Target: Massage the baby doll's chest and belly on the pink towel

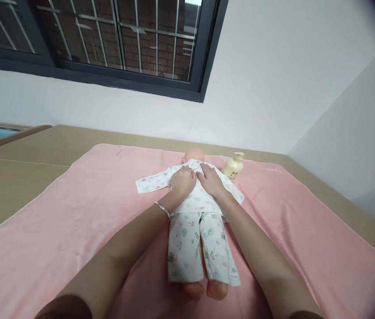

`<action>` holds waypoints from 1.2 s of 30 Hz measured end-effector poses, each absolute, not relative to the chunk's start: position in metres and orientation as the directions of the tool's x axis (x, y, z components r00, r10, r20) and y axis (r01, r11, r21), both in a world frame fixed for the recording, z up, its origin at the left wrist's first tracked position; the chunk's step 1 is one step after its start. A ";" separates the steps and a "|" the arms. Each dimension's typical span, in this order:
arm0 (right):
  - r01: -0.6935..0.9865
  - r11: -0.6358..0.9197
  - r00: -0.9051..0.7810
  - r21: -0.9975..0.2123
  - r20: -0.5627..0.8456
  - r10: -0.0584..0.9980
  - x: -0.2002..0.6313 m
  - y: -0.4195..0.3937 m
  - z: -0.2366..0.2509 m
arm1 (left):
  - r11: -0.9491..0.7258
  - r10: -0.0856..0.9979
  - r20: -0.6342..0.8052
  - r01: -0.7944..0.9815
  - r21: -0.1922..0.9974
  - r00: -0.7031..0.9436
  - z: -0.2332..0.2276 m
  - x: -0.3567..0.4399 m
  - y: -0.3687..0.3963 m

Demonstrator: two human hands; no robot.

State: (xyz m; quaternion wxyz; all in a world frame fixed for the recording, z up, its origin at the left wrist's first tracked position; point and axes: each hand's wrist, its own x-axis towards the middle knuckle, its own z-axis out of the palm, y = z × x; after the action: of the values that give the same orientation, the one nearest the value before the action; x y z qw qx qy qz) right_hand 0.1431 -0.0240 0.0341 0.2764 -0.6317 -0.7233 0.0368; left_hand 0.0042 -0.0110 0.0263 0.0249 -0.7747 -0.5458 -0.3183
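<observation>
A doll (198,207) in a patterned white shirt (202,199) and trousers (185,248) lies stretched out on a pink blanket (101,199), directly under both hands, its head (194,155) beyond the fingers and its bare feet (217,290) nearest the viewer. The left hand (183,180) rests on the chest with fingers curled inward; whether they grip the cloth cannot be told. The right hand (211,180) lies open on the shirt beside it, fingers extended, grasping nothing. A silver bracelet (163,210) circles the left wrist. The forearms partly cover the doll's sides. A cream pump bottle (233,168) stands just beyond the right hand, near a sleeve. The blanket covers a wooden desk (24,153) against a white wall (267,66) with a barred window (124,40).
</observation>
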 end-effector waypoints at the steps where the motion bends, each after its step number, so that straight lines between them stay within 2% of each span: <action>1: 0.904 0.199 -0.050 -0.379 0.369 0.928 0.141 -0.026 0.036 | -0.413 0.823 0.529 0.857 0.308 0.206 0.026 0.004 -0.010; 7: 0.981 0.095 -0.003 -0.169 0.476 0.879 0.126 -0.043 0.045 | -0.455 0.788 0.578 0.833 0.316 0.212 0.023 0.000 -0.003; 10: 0.990 0.069 0.000 -0.120 0.500 0.866 0.120 -0.047 0.044 | -0.461 0.791 0.570 0.828 0.320 0.221 0.022 -0.001 0.000; 13: 0.985 0.062 0.025 -0.163 0.484 0.875 0.121 -0.045 0.043 | -0.471 0.794 0.558 0.824 0.315 0.240 0.021 -0.001 0.004; 18: 0.933 0.127 0.024 -0.336 0.412 0.911 0.131 -0.032 0.037 | -0.481 0.773 0.579 0.835 0.267 0.260 0.016 0.001 0.008; 21: 0.912 0.135 0.013 -0.388 0.355 0.935 0.134 -0.028 0.034 | -0.490 0.759 0.597 0.832 0.259 0.261 0.014 0.001 0.007; 26: 0.912 0.161 -0.006 -0.377 0.379 0.925 0.134 -0.030 0.036 | -0.524 0.752 0.601 0.799 0.296 0.271 0.019 0.000 0.001; 32: 0.919 0.240 -0.087 -0.312 0.432 0.898 0.140 -0.027 0.037 | -0.601 0.697 0.629 0.759 0.250 0.345 0.025 -0.002 -0.007; 36: 0.924 0.270 -0.121 -0.270 0.465 0.877 0.142 -0.027 0.037 | -0.566 0.720 0.622 0.780 0.268 0.308 0.026 -0.001 -0.006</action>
State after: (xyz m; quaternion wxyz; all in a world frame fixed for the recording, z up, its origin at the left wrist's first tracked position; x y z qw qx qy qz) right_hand 0.1422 -0.0273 0.0373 0.2767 -0.6026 -0.7474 -0.0426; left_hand -0.0007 -0.0065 0.0263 0.0414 -0.8078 -0.4642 -0.3610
